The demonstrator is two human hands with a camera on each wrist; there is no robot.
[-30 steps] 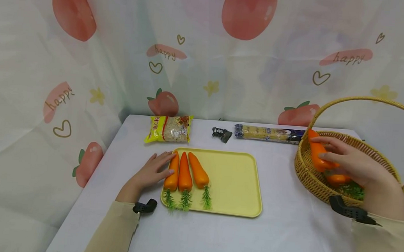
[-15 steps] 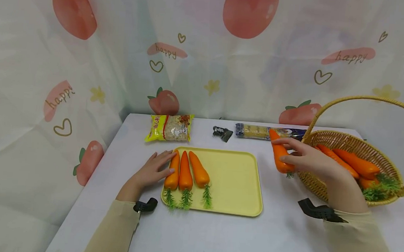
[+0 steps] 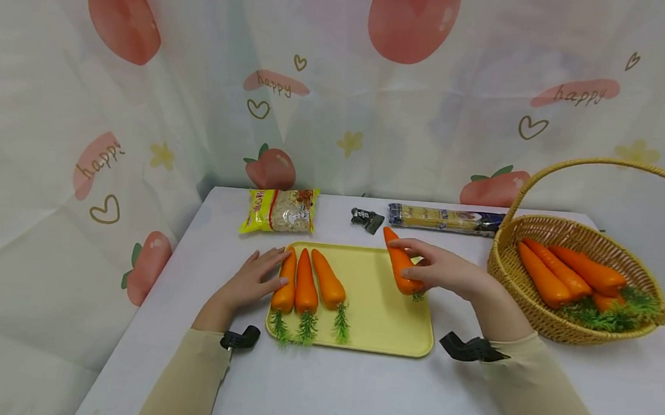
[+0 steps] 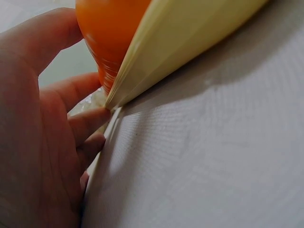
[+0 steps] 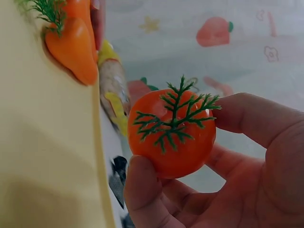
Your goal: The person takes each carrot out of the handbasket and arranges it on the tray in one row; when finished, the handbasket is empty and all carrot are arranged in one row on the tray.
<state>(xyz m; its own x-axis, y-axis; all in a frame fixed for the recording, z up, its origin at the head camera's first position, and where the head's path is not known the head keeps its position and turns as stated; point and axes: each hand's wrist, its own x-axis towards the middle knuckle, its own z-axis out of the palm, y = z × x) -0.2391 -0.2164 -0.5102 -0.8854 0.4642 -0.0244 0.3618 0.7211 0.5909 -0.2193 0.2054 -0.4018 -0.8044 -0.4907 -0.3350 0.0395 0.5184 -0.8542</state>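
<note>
My right hand (image 3: 449, 272) grips an orange carrot (image 3: 399, 263) between thumb and fingers, over the right part of the yellow tray (image 3: 370, 329). In the right wrist view, the held carrot (image 5: 166, 142) shows its round top with a green sprig. Three carrots lie side by side on the tray's left part, their leafy ends toward me. My left hand (image 3: 253, 278) rests at the tray's left edge, fingers and thumb touching the leftmost carrot (image 3: 284, 288). From the left wrist, the fingers (image 4: 85, 126) look extended, at the carrot and the tray's rim.
On the right stands a wicker basket (image 3: 517, 304) with a tall handle, several carrots (image 3: 591, 267) inside. Along the back lie a yellow food packet (image 3: 280, 210), a small black packet (image 3: 367, 219) and a long pack of noodles (image 3: 444, 218). A printed cloth hangs behind.
My right hand has lifted a carrot out of the basket and carried it left, over the tray. My left hand and the three carrots on the tray have stayed in place.
</note>
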